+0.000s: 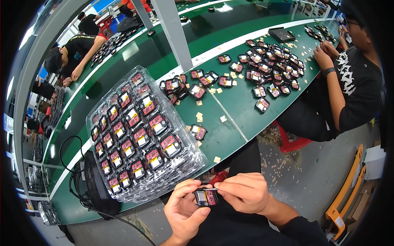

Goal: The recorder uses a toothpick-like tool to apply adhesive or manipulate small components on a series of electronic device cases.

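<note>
Above my lap, my left hand grips a small black watch case by its edges, fingers behind and thumb at the front. Its open back shows a red circuit board and a silvery rectangular part. My right hand is closed in a pinch at the case's upper right edge. Between its fingertips is a thin, light-coloured strip or tool lying along the top of the case; its exact kind is too small to make out. A stack of clear plastic trays, the top one filled with similar cases, stands ahead to the left.
A large pile of watch cases and scattered beige paper bits lie on the green table. A single case sits near its edge. Black cables hang at left. A co-worker sits at right, by an orange frame.
</note>
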Tool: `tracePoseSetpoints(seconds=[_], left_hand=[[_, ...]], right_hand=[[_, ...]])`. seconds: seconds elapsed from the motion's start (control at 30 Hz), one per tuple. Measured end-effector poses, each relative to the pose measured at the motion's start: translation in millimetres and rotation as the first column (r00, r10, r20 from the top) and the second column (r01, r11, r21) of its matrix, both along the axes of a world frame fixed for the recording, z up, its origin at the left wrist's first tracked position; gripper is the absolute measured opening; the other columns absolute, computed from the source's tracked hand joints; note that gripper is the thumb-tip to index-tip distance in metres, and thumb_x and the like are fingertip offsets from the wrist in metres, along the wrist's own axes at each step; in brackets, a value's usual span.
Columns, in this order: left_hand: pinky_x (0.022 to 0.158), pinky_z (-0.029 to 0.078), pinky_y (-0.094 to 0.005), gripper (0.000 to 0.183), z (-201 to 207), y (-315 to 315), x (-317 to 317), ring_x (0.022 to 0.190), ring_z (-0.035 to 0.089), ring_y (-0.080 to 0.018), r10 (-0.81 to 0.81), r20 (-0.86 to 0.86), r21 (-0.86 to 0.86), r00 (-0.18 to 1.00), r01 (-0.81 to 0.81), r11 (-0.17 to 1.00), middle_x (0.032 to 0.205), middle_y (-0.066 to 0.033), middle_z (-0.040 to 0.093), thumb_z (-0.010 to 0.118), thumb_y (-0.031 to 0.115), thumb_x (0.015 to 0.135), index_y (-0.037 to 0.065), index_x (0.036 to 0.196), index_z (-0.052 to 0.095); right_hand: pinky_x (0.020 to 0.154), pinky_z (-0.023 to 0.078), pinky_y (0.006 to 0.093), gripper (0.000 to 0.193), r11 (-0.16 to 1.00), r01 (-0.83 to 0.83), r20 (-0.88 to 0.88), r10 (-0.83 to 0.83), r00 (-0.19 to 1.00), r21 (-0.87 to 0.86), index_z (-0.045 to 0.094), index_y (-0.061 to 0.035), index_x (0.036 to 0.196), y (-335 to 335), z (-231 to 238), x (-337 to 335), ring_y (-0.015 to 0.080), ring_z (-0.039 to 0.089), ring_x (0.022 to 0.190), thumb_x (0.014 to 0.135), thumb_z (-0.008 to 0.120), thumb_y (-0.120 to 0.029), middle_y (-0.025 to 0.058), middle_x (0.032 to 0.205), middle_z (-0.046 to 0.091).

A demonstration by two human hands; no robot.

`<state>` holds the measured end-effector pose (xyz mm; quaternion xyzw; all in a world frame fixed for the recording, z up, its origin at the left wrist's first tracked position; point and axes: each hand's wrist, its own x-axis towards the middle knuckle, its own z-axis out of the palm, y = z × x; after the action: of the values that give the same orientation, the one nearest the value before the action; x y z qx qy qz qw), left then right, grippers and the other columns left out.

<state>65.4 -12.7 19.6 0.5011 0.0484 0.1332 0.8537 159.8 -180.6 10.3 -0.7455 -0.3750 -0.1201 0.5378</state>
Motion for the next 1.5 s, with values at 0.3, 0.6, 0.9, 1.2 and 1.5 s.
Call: tracePoseSetpoints(seconds=[0.3, 0.6, 0.9, 1.2, 1.5], left_hand=[[0.107, 0.053, -0.0471, 0.056, -3, 2, -8, 0.125, 0.063, -0.0367, 0.03, -0.077, 0.044, 0.997, -0.027, 0.999, 0.143, -0.0209, 0.049, 0.082, -0.004, 0.082, -0.006, 0.132, 0.057], [0.101, 0.056, -0.0471, 0.065, 22, 28, -4, 0.113, 0.067, -0.0368, 0.086, -0.069, 0.022, 0.994, -0.085, 0.996, 0.122, -0.0215, 0.062, 0.092, 0.019, 0.077, -0.001, 0.126, 0.056], [0.103, 0.051, -0.0428, 0.053, 80, 94, 61, 0.112, 0.067, -0.0297, 0.013, -0.012, 0.291, 1.0, -0.009, 0.957, 0.119, -0.017, 0.065, 0.079, 0.016, 0.085, -0.006, 0.128, 0.058], [0.079, 0.052, -0.0246, 0.026, 100, 143, 182, 0.086, 0.063, -0.0077, 0.228, -0.135, 0.739, 0.964, -0.056, 0.672, 0.099, -0.0018, 0.069, 0.064, 0.007, 0.097, -0.002, 0.121, 0.07], [0.088, 0.055, -0.0363, 0.028, 66, 171, 227, 0.092, 0.073, -0.0247, 0.27, 0.093, 0.985, 0.958, -0.128, 0.113, 0.097, -0.0176, 0.077, 0.074, 0.01, 0.087, 0.0, 0.113, 0.075]], right_hand=[[0.048, 0.046, 0.0276, 0.023, 0.973, 0.126, 0.23, -0.08, 0.97, -0.195, 0.076, -0.0037, 0.097, 2, 4, -10, 0.0139, 0.059, 0.054, 0.075, 0.083, -0.005, 0.0011, 0.081, 0.068], [0.054, 0.054, 0.0318, 0.016, 0.974, 0.224, -0.215, -0.227, 0.95, -0.04, 0.073, -0.0012, 0.095, 5, 1, 25, 0.023, 0.067, 0.058, 0.08, 0.075, -0.002, 0.0101, 0.086, 0.07], [0.056, 0.057, 0.0388, 0.025, 0.909, 0.303, 0.102, -0.286, 0.953, -0.287, 0.068, -0.0071, 0.102, 56, -45, 77, 0.0281, 0.072, 0.068, 0.085, 0.079, -0.021, 0.0066, 0.114, 0.065], [0.058, 0.058, 0.041, 0.024, 0.875, 0.309, 0.085, -0.3, 0.95, -0.372, 0.066, -0.0099, 0.099, 62, -51, 79, 0.0285, 0.072, 0.072, 0.086, 0.079, -0.025, 0.0013, 0.111, 0.067], [0.059, 0.058, 0.0407, 0.022, 0.889, 0.314, 0.067, -0.31, 0.948, -0.335, 0.066, -0.0096, 0.099, 61, -50, 79, 0.0289, 0.072, 0.072, 0.086, 0.078, -0.024, -0.0001, 0.109, 0.068]])
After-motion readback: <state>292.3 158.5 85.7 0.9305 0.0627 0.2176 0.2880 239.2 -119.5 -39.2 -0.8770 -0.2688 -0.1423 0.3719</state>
